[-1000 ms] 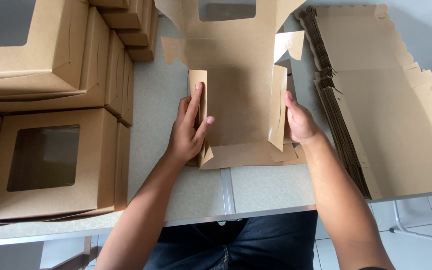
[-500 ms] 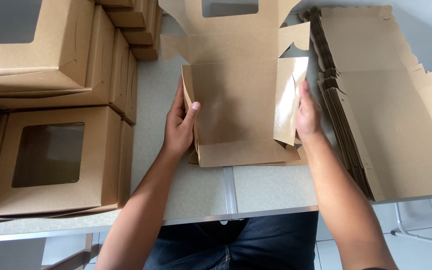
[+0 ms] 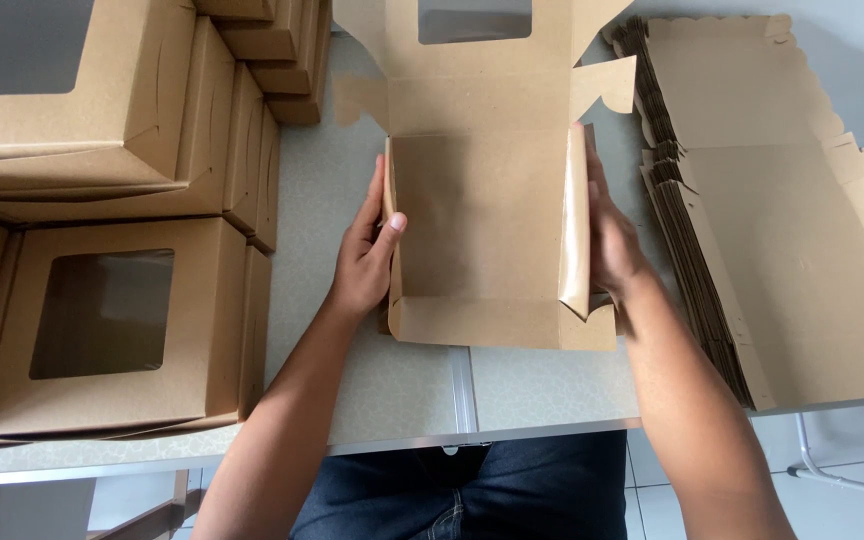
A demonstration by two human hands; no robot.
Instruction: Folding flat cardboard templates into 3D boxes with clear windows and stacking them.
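A brown cardboard box blank (image 3: 482,210) lies on the grey table (image 3: 392,390) in front of me, half folded. Its two side walls stand upright and its lid with a window cutout lies flat at the far side. My left hand (image 3: 367,255) presses against the outside of the left wall, thumb hooked over its top edge. Against the outside of the right wall rests my right hand (image 3: 607,235), fingers straight and pointing away from me. The front flap lies flat toward me.
Finished window boxes (image 3: 112,320) are stacked at the left, with more (image 3: 262,50) at the far left. A thick stack of flat box blanks (image 3: 782,220) lies at the right, reaching over the table edge. Tiled floor and a metal leg show below right.
Both side walls of the blank have been raised from slanted to upright. My hands have slid forward along the walls and now hold them from outside.
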